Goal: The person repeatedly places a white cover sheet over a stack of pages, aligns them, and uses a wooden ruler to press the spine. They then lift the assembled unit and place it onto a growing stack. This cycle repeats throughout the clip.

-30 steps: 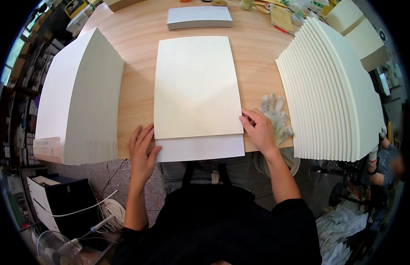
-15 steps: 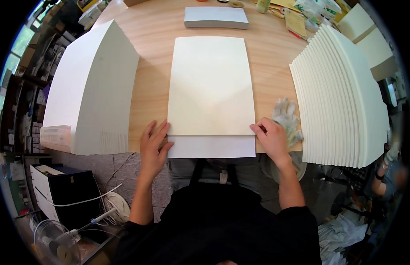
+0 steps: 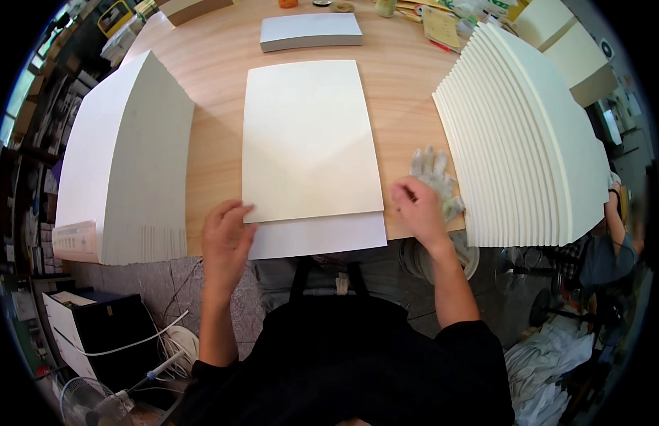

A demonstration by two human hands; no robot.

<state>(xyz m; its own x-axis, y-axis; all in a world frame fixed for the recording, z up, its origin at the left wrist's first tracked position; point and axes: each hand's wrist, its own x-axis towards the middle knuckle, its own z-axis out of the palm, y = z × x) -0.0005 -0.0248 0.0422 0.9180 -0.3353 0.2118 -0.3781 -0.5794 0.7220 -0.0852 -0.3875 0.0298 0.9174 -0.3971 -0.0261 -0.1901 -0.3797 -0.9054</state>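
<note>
A cream sheet of card (image 3: 308, 142) lies flat in front of me, on top of a white sheet (image 3: 319, 236) whose front strip sticks out towards me past the table edge. My left hand (image 3: 226, 231) is at the near left corner of the two sheets, fingers stretched, fingertips and thumb at their edge. Off to the right of the card and a little apart from it, my right hand (image 3: 420, 209) is curled and slightly blurred, and nothing shows in it. It is over part of a greyish work glove (image 3: 434, 169) lying on the table.
A tall stack of white sheets (image 3: 109, 149) stands at left, and a fanned stack of thick cream boards (image 3: 510, 156) at right. Farther back sits a small white paper stack (image 3: 311, 32). A fan (image 3: 91, 399) is on the lower left. Another person's arm (image 3: 613, 216) shows far right.
My right hand has come off the card's right edge and curled. My left hand stays by the left corner. The whole view has shifted and turned slightly.
</note>
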